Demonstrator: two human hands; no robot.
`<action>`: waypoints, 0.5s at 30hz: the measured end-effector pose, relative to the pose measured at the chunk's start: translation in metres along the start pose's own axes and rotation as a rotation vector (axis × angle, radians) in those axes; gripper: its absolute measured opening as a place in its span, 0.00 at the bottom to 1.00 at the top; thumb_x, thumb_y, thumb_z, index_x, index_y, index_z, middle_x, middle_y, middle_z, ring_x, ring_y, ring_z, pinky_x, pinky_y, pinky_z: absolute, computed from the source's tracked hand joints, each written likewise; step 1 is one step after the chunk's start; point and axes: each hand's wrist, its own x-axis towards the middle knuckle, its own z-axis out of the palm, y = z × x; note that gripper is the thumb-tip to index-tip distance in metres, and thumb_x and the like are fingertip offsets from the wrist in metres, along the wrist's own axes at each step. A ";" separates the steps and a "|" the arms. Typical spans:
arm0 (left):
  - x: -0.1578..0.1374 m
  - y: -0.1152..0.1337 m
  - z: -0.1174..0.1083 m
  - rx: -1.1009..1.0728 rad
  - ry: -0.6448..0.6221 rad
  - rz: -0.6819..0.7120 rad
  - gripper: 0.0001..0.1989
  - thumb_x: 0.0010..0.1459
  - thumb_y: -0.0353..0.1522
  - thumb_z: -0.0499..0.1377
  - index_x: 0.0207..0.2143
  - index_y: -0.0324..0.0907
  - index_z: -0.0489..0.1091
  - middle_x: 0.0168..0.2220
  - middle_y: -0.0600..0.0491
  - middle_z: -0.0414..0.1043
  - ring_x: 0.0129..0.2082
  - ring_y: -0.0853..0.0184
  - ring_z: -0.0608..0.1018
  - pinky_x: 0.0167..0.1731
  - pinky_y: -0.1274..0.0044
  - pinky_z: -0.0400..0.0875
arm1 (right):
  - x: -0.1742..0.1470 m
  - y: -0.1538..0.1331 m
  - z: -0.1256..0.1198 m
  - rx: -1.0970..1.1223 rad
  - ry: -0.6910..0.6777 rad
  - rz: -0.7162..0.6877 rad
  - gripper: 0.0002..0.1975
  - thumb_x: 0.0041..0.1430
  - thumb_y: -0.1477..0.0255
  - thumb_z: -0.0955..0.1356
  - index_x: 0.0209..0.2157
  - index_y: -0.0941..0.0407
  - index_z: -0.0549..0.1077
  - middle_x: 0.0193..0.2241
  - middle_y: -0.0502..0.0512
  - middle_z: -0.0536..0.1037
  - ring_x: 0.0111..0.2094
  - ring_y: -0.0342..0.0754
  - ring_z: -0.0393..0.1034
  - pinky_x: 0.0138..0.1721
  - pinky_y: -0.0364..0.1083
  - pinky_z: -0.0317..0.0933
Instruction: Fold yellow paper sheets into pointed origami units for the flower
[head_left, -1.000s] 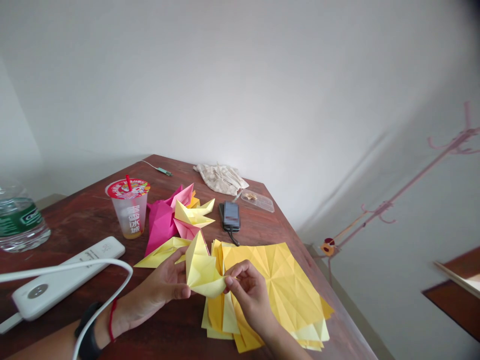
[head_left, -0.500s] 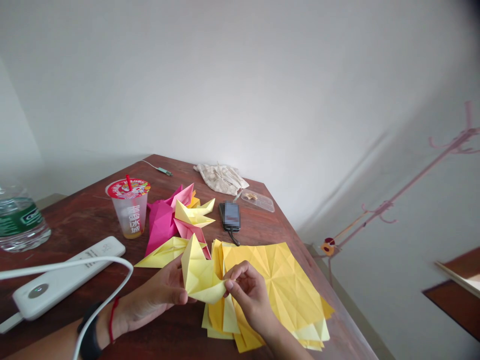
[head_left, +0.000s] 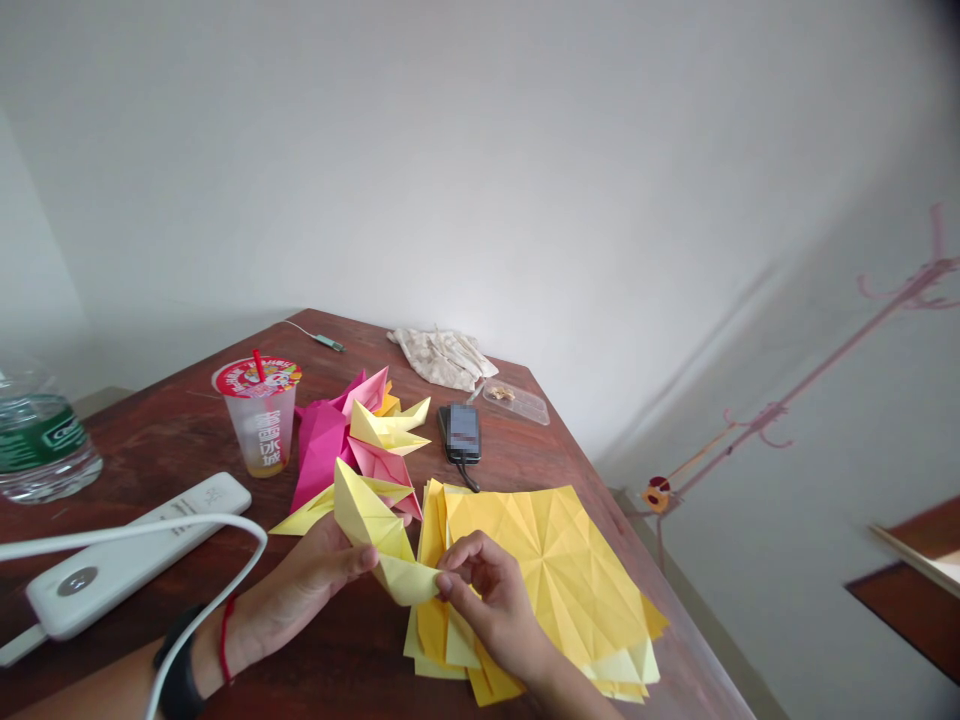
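Note:
A pale yellow folded paper boat (head_left: 386,540) is held above the table between my two hands. My left hand (head_left: 319,575) grips its left side, thumb on the near face and the other fingers mostly hidden behind it. With thumb and fingertips, my right hand (head_left: 484,595) pinches the boat's right tip. Below and beyond my right hand lies a stack of creased yellow paper sheets (head_left: 555,560). Behind the boat is a pile of folded paper pieces: magenta (head_left: 322,445), pink (head_left: 386,465) and pale yellow (head_left: 390,430).
A plastic cup with straw (head_left: 262,420) stands left of the paper pile. Nearer me are a white power bank (head_left: 142,560) with a cable and a water bottle (head_left: 45,440). A phone (head_left: 461,432), a cloth (head_left: 442,358) and a clear plastic tray (head_left: 525,402) lie farther back.
The boat's left end has tilted outward to the left, so its shape spreads wider and its inner folds show. My right hand has shifted slightly left, still pinching the tip.

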 end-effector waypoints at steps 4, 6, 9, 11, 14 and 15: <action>-0.002 0.004 0.003 0.019 0.079 -0.007 0.24 0.46 0.42 0.72 0.46 0.46 0.76 0.45 0.51 0.80 0.49 0.55 0.79 0.49 0.69 0.72 | -0.002 0.000 0.001 -0.112 -0.052 -0.017 0.08 0.61 0.66 0.71 0.34 0.55 0.71 0.30 0.52 0.75 0.30 0.45 0.70 0.34 0.44 0.66; -0.002 0.006 0.004 0.019 0.130 -0.012 0.19 0.46 0.40 0.72 0.41 0.44 0.78 0.40 0.52 0.81 0.47 0.56 0.79 0.46 0.72 0.73 | -0.004 0.000 0.001 -0.163 -0.086 -0.031 0.07 0.62 0.67 0.70 0.35 0.55 0.71 0.31 0.52 0.74 0.30 0.45 0.70 0.34 0.44 0.66; -0.001 0.010 0.007 0.019 0.163 -0.002 0.15 0.46 0.39 0.72 0.36 0.43 0.79 0.37 0.54 0.81 0.43 0.58 0.80 0.42 0.75 0.74 | -0.005 0.000 0.002 -0.213 -0.107 -0.038 0.05 0.62 0.67 0.69 0.36 0.54 0.71 0.31 0.52 0.74 0.30 0.45 0.70 0.34 0.44 0.65; -0.001 0.013 0.010 0.006 0.152 0.013 0.15 0.45 0.40 0.72 0.35 0.42 0.80 0.34 0.54 0.80 0.41 0.59 0.80 0.42 0.75 0.74 | -0.005 0.001 0.002 -0.221 -0.104 -0.027 0.05 0.63 0.68 0.69 0.36 0.54 0.71 0.30 0.52 0.74 0.30 0.45 0.70 0.34 0.45 0.65; -0.001 0.015 0.012 0.005 0.125 0.006 0.16 0.47 0.42 0.71 0.34 0.42 0.79 0.33 0.55 0.80 0.38 0.61 0.79 0.39 0.76 0.74 | -0.004 0.002 0.001 -0.214 -0.106 -0.007 0.06 0.63 0.67 0.69 0.37 0.54 0.70 0.30 0.51 0.73 0.30 0.45 0.70 0.34 0.45 0.65; -0.001 0.015 0.012 0.011 0.126 -0.002 0.16 0.48 0.43 0.71 0.35 0.41 0.78 0.34 0.54 0.80 0.38 0.61 0.79 0.39 0.75 0.74 | -0.004 0.002 0.001 -0.212 -0.107 -0.003 0.06 0.63 0.67 0.69 0.37 0.54 0.70 0.30 0.51 0.73 0.30 0.45 0.70 0.34 0.45 0.65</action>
